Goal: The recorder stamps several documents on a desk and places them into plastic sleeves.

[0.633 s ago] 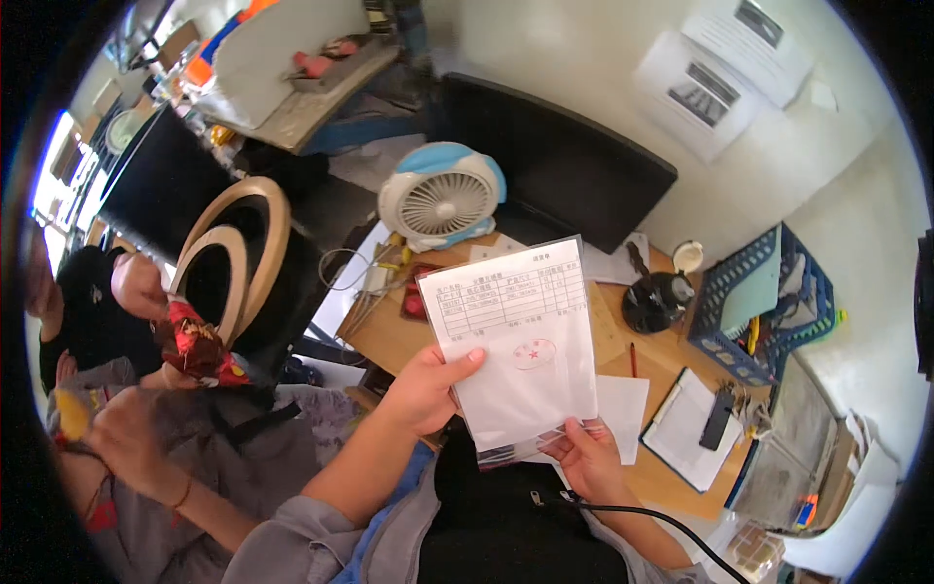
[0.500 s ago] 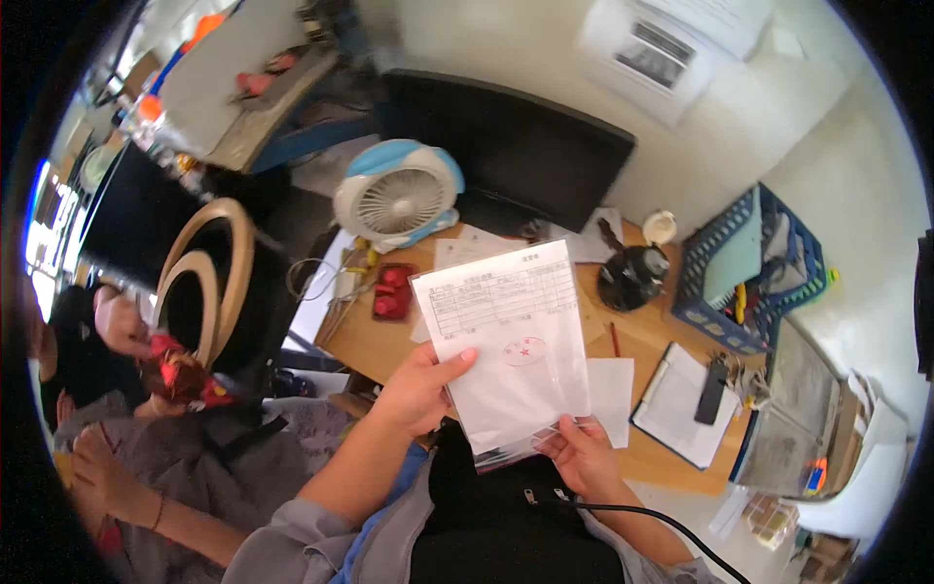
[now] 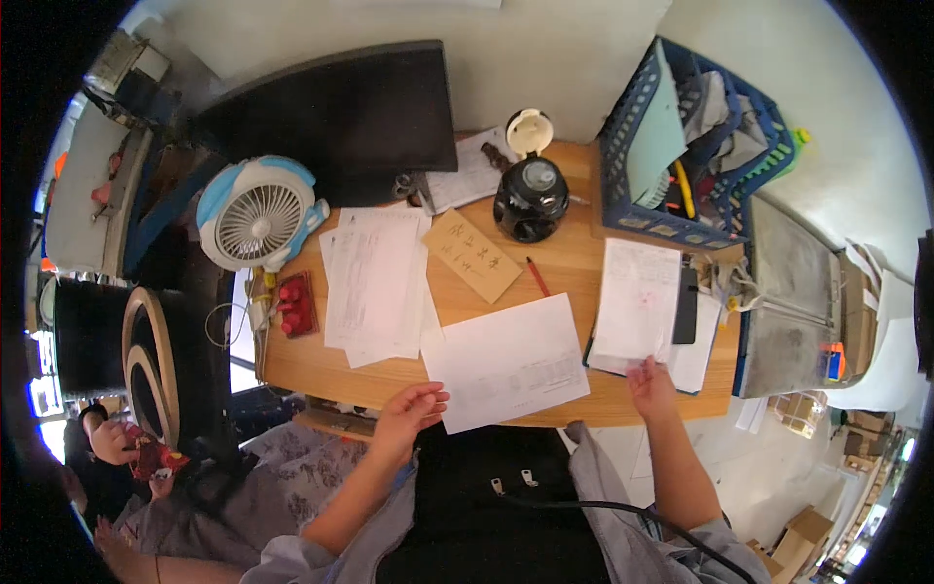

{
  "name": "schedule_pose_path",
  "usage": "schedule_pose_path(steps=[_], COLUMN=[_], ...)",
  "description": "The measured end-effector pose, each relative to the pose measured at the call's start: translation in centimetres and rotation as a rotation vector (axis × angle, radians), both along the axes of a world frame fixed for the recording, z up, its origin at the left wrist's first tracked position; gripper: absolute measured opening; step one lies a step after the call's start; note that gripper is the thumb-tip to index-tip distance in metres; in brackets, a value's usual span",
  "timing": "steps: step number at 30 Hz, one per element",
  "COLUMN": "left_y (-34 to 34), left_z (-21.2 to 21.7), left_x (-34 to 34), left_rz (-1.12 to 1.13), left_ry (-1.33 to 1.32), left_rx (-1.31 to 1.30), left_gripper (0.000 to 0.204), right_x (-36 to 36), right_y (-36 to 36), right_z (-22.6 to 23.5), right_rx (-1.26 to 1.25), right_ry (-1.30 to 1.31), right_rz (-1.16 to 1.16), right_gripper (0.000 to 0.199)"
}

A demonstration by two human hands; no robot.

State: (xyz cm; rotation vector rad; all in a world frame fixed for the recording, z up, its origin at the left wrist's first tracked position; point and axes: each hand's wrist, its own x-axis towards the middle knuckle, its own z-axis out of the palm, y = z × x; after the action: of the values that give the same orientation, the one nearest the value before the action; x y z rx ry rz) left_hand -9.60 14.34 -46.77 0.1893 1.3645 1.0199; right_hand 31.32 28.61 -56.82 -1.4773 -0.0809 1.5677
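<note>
On the right of the desk, my right hand [image 3: 652, 391] pinches the lower edge of a clear plastic document sleeve [image 3: 632, 302] holding a printed form with a faint red stamp. The sleeve lies over a dark-edged clipboard with white paper [image 3: 693, 368], beside a black phone [image 3: 687, 316]. My left hand [image 3: 411, 417] is empty, its fingers loosely curled and apart, just off the left edge of a white printed sheet [image 3: 506, 362] at the desk's front. Behind that sheet lie a brown envelope [image 3: 472, 255] with handwriting and a red pencil [image 3: 537, 276].
More printed papers [image 3: 375, 282], a red tray [image 3: 297, 304] and a blue-white fan [image 3: 258, 219] occupy the left. A monitor [image 3: 341, 117], a black flask with open lid [image 3: 531, 200] and a blue basket [image 3: 671, 229] stand behind. Another person's hand [image 3: 115, 443] shows at far left.
The sleeve, held before me in both hands, has moved right and down onto the clipboard. My left hand has let go of it. The view has shifted, showing more of the desk.
</note>
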Motion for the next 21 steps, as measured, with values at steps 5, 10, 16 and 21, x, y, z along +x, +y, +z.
schedule_pose_path(steps=[5,10,16,21], left_y=[-2.4,-1.4,-2.9,-2.8], left_z=[-5.5,-8.2,-8.0,-8.4], left_x=[2.1,2.6,4.4,3.5], left_rz=[-0.295,-0.742,-0.906,-0.86], left_ry=[0.522,1.332,1.232,1.167], left_rx=[-0.017,0.419,0.294,0.335], left_gripper=[0.026,0.046,0.054,0.06], right_x=[3.4,-0.5,-7.1,-10.8], right_y=[-3.5,-7.9,-5.3,-5.5], right_z=[-4.6,-7.8,-4.4,-1.7], right_rx=[-0.249,-0.295,-0.444,-0.228], right_ry=[0.049,-0.165,0.156,0.127], right_rz=[0.242,0.855,0.479,0.472], right_gripper=[0.03,0.037,0.036,0.032])
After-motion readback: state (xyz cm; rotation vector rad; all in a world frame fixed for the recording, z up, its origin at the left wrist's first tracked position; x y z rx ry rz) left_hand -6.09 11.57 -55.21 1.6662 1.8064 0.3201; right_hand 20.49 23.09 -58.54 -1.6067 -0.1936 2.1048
